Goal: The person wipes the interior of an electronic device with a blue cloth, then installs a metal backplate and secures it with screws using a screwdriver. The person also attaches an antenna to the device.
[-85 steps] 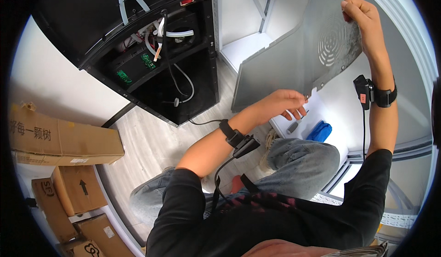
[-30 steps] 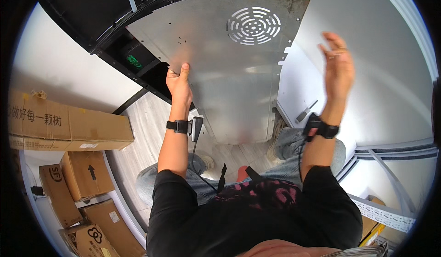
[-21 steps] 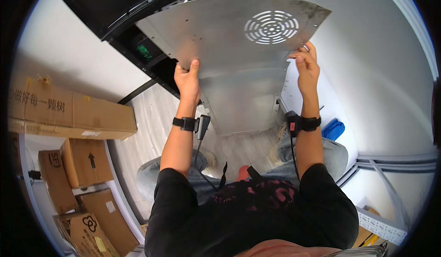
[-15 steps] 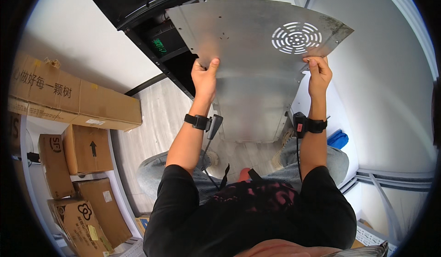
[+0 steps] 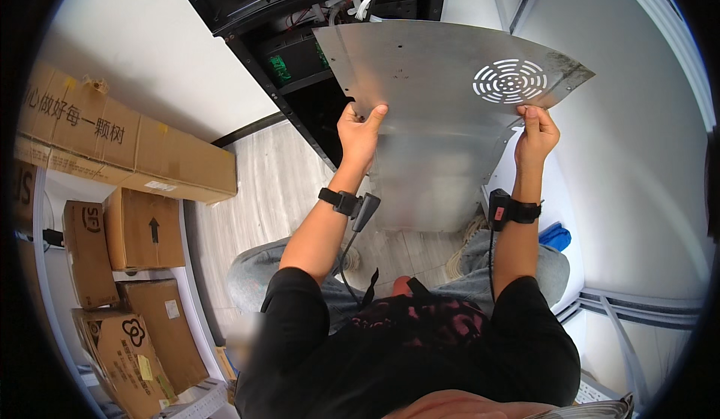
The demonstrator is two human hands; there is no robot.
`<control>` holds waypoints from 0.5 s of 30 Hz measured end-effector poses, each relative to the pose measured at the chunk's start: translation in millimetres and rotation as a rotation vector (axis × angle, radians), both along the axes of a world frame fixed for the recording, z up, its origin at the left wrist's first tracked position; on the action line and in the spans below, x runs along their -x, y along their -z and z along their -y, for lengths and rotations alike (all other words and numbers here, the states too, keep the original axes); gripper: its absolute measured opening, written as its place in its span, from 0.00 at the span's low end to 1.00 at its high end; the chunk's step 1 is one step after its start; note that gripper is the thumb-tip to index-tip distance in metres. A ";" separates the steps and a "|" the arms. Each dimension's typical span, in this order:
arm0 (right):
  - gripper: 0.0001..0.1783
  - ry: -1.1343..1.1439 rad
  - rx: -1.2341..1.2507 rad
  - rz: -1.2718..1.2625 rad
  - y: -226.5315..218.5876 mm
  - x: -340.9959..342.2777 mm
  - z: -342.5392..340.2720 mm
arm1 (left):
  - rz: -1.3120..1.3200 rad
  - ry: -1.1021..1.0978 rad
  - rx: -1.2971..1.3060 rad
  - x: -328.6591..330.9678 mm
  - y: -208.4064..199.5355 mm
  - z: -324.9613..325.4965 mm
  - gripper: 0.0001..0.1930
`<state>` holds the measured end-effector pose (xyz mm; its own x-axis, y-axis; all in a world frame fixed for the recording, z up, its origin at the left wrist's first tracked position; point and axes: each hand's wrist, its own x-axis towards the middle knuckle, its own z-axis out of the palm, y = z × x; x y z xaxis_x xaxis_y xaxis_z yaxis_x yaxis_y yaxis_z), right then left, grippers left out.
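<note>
Bare metal panel (image 5: 442, 112) with a round vent grille (image 5: 511, 82) is up in both our hands, held in the air in front of the open black cabinet (image 5: 300, 52).

Progress, as we judge it: panel is off its seat and fully carried by us, its top edge close to the cabinet opening but not seated on it. Cabinet internals, white cables (image 5: 360, 7) and a green part (image 5: 280, 67), are exposed. Lining up and seating the panel, or setting it aside, looks to be what is left; we cannot tell which from this view.

Grip:
- left hand (image 5: 358, 130) clamps the panel's left edge, thumb on the near face, fingers curled behind, pinching the sheet.
- right hand (image 5: 535, 133) pinches the right edge just below the grille, thumb in front, fingers wrapped behind.

Panel runs from between the two hands down toward our knees, lower half hanging over the wood floor (image 5: 262, 194).

Cardboard boxes (image 5: 127, 216) stacked well off to our left, blue item (image 5: 555, 235) by the right knee.
</note>
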<state>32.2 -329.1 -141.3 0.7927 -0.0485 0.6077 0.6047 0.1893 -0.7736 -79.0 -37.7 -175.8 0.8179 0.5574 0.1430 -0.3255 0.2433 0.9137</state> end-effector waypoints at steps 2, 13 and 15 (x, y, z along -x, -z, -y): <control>0.12 -0.005 0.015 0.013 -0.2 -1.4 2.4 | -0.021 0.011 -0.004 -0.7 0.3 -1.7 0.14; 0.14 -0.037 0.144 0.026 -26.4 7.7 -3.2 | 0.092 0.025 0.114 -1.7 -17.6 2.4 0.14; 0.14 -0.093 0.185 -0.060 -17.7 4.3 3.2 | 0.099 0.019 0.135 -2.0 -15.5 0.7 0.14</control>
